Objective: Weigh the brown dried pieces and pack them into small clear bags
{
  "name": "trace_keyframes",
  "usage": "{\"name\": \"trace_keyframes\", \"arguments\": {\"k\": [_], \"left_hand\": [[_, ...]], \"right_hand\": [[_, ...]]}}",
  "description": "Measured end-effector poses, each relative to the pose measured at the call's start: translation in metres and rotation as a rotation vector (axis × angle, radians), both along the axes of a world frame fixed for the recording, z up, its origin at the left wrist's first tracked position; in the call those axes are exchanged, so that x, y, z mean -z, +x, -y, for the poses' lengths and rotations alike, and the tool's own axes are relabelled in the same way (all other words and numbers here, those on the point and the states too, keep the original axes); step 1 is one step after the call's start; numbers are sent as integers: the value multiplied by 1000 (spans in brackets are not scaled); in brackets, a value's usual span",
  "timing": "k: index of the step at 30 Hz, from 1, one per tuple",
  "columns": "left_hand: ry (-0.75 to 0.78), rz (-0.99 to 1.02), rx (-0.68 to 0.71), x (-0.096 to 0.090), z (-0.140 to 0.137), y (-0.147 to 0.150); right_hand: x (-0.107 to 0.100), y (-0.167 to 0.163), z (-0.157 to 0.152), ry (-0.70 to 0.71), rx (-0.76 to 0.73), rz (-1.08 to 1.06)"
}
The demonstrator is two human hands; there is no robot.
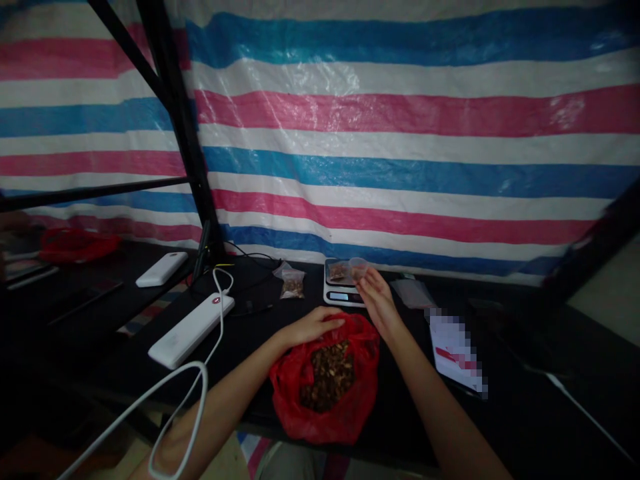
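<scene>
A red plastic bag (pixel 325 427) stands in front of me with its mouth spread, filled with small brown dried pieces (pixel 327 377). My left hand (pixel 311 327) is on the far rim of this bag, fingers along its edge. My right hand (pixel 379 299) reaches past the bag and holds a small clear plastic cup (pixel 358 265) between thumb and fingers. That cup is over a white digital scale (pixel 333 297) with a lit display. On the scale's plate lies a small clear bag (pixel 338 270) with brown contents.
Filled small zip bags (pixel 292 285) lie left of the scale, flat clear bags (pixel 413 293) right of it. A phone (pixel 456 353) lies at the right. White power banks (pixel 193 330) and a looping white cable (pixel 205 393) are at the left. A black frame post (pixel 183 133) stands behind.
</scene>
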State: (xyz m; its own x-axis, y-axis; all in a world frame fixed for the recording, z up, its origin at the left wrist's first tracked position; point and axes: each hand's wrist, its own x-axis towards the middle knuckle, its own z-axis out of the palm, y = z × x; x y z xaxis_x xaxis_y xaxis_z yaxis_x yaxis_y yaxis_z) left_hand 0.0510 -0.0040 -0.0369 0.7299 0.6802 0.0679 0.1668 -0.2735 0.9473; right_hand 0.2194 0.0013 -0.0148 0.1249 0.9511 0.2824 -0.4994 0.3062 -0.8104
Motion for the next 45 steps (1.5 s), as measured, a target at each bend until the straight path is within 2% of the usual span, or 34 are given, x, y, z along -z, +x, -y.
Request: {"name": "trace_keyframes", "arguments": {"k": [3, 8, 14, 17, 20, 23, 26, 29, 32, 34, 36, 40, 45], "left_hand": [[27, -3, 54, -2, 5, 3], [53, -16, 35, -9, 8, 1], [160, 41, -7, -15, 9, -2], [266, 33, -137, -16, -8, -2], [495, -11, -285, -21, -38, 7], [768, -114, -323, -29, -72, 27], [862, -310, -325, -31, -101, 52], [798, -503, -293, -25, -118, 74], [769, -511, -334, -19, -126, 87], [736, -396, -391, -18, -127, 89], [626, -209, -408, -20, -123, 84], [323, 154, -262, -26, -101, 60], [112, 282, -206, -29, -58, 32]], "right_hand": [[5, 12, -9, -31, 56, -134], [20, 34, -23, -78, 94, -322], [34, 49, -33, -160, 168, -354], [38, 50, -35, -183, 162, -357], [39, 49, -36, -199, 147, -344], [39, 50, -37, -202, 159, -330], [39, 51, -38, -225, 181, -335], [40, 50, -39, -239, 181, -351], [41, 50, -40, -234, 187, -368], [41, 51, -41, -221, 197, -359], [40, 52, -42, -195, 203, -344], [36, 54, -44, -160, 195, -359], [31, 47, -42, -165, 166, -278]]}}
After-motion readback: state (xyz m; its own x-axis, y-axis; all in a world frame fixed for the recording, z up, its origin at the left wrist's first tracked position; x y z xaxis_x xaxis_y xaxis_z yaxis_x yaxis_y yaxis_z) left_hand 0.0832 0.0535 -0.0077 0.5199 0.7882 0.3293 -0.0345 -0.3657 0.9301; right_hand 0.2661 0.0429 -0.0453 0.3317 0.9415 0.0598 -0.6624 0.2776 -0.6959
